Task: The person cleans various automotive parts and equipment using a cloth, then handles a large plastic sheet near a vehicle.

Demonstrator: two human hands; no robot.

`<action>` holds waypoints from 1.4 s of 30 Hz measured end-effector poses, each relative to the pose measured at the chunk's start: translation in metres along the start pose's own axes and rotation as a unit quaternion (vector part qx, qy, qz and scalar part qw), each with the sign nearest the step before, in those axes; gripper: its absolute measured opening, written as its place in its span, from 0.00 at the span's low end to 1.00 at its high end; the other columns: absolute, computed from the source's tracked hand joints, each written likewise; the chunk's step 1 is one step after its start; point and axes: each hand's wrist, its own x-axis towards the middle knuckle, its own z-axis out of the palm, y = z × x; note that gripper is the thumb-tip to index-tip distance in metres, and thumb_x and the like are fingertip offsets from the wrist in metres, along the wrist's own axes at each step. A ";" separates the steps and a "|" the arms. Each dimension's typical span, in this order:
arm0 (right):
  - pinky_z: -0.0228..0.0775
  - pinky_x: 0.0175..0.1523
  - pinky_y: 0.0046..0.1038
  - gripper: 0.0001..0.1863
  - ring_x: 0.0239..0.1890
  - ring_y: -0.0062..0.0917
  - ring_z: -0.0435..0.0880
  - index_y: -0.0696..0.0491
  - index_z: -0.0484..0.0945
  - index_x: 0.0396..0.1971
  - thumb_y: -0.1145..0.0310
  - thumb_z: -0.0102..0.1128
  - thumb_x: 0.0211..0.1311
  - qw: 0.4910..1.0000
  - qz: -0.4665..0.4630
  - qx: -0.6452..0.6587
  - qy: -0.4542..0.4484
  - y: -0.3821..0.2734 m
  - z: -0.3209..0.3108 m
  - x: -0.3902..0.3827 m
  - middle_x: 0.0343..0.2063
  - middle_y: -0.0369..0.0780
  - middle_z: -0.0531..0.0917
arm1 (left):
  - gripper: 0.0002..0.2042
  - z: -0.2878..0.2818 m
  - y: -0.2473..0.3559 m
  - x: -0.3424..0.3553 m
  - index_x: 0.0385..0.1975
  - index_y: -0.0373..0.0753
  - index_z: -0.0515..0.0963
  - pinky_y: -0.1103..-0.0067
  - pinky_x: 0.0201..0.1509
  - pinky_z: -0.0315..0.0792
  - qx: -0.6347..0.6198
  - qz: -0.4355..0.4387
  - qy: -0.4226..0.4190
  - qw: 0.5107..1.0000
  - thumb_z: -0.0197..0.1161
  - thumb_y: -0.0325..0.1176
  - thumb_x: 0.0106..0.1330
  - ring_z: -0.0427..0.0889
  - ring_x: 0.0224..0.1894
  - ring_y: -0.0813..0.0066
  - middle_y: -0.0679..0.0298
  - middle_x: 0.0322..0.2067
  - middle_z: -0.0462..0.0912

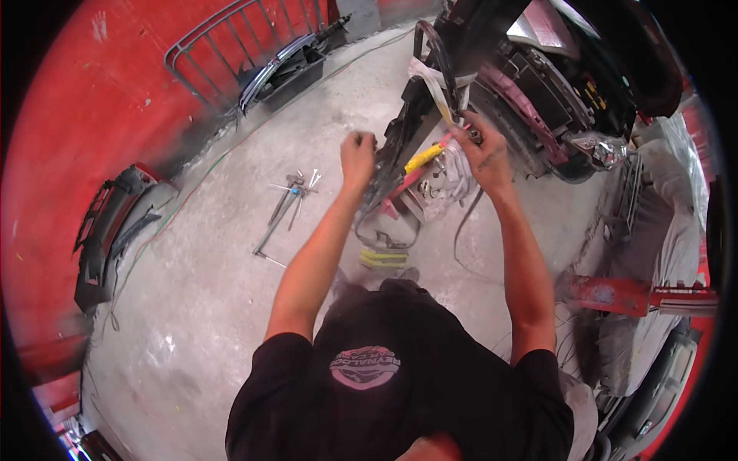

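Note:
My left hand (358, 160) is closed beside the edge of a long black car part (396, 137) that stands tilted in front of me. Whatever its curled fingers hold, if anything, is hidden. Farther right, my right hand (486, 152) is closed around something with a dark round end (475, 137), its kind unclear. Close to those fingers, a pale strap (435, 86) hangs from a dark bent bar (438, 48). A yellow-and-red stick-like tool (423, 159) slants between my hands, above clear plastic wrapping (457, 177) with small metal parts.
A metal stand with rods (290, 196) is on the concrete floor (215, 253) at left. Car bumper parts (104, 230) lean by the red wall (69, 131). A dismantled car front (538, 100) stands at right, near a red beam (615, 295). A yellow block (383, 259) lies near my feet.

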 end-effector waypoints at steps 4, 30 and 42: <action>0.62 0.26 0.29 0.16 0.18 0.21 0.66 0.62 0.80 0.36 0.62 0.64 0.62 0.997 0.006 -0.056 -0.046 -0.033 0.006 0.016 0.15 0.45 0.72 | 0.16 0.040 -0.028 -0.044 0.38 0.28 0.77 0.67 0.44 0.72 0.065 0.076 0.027 0.995 0.56 0.40 0.68 0.81 0.40 0.52 0.45 0.37 0.81; 0.67 0.31 0.38 0.17 0.26 0.46 0.77 0.60 0.78 0.28 0.58 0.60 0.61 0.963 -0.155 -0.188 -0.115 -0.017 -0.023 0.050 0.23 0.52 0.78 | 0.11 0.022 -0.094 -0.078 0.33 0.36 0.69 0.57 0.29 0.68 0.259 0.137 -0.087 0.952 0.57 0.38 0.69 0.79 0.29 0.40 0.46 0.23 0.78; 0.71 0.35 0.37 0.26 0.29 0.43 0.82 0.56 0.74 0.54 0.56 0.63 0.62 0.990 0.134 -0.050 -0.008 0.141 0.018 -0.104 0.27 0.49 0.82 | 0.10 0.006 -0.099 -0.080 0.36 0.36 0.70 0.56 0.29 0.70 0.329 0.098 -0.135 0.929 0.59 0.37 0.67 0.79 0.28 0.41 0.46 0.22 0.79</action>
